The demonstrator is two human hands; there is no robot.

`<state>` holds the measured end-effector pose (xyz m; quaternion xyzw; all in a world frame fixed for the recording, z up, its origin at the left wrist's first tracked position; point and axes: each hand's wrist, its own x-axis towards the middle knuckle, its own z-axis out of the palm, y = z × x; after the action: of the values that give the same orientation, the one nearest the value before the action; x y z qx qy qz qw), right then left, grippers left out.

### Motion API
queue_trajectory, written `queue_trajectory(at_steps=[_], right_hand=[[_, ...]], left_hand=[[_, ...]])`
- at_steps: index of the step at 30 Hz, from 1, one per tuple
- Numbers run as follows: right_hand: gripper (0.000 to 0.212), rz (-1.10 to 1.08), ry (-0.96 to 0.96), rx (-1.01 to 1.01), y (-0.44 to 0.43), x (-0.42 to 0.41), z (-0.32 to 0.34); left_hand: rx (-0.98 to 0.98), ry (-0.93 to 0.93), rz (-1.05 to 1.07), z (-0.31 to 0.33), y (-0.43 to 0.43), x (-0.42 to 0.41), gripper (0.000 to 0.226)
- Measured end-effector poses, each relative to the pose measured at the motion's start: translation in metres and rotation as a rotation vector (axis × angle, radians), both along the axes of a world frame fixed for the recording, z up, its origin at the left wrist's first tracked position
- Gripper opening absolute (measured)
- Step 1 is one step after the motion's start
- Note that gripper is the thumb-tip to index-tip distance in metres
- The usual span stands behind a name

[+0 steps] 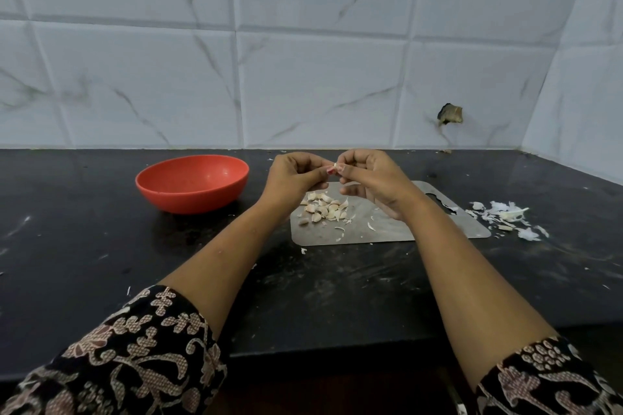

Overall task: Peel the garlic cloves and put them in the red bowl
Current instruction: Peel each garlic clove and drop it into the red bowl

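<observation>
garlic clove (pixel 335 166) | pinched between fingers (pixel 332 171) | both hands, above board (pixel 387 229)

Nothing to read here: no lettering, labels, brands or numbers show on anything in view.

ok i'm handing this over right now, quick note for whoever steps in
Left hand and right hand: both pinch one garlic clove above the metal board, mid-peel.
Pile of cloves lies on the board.
Red bowl sits to the left on the counter; no cloves visible inside.
Peels lie right of the board.
Left: finish this clove, peel the pile, move all to the bowl.
</observation>
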<state>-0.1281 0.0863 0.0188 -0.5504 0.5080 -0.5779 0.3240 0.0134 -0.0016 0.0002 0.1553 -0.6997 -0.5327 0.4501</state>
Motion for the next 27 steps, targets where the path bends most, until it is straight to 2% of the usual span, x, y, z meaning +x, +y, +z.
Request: queue_trajectory(at_steps=[5,12,19,27], right_hand=[[0.012,0.053,0.006,0.051,-0.0006,0.0052,-0.0007],[0.007,-0.010,0.034,0.003,-0.0019,0.0062,-0.0022],[0.014,-0.073,0.117,-0.075,-0.0029,0.0076,-0.0023],[0.013,-0.070,0.106,-0.079,-0.0031,0.0060,-0.0023]], left_hand=[[-0.003,-0.005,-0.003,0.0004,-0.0019,0.0016,0.012],[-0.014,-0.013,0.010,0.0000,-0.0044,0.0009,0.010],[0.006,-0.016,0.005,-0.0007,-0.0048,-0.0012,0.013],[0.018,-0.030,-0.034,0.0008,-0.0029,0.0010,0.014]])
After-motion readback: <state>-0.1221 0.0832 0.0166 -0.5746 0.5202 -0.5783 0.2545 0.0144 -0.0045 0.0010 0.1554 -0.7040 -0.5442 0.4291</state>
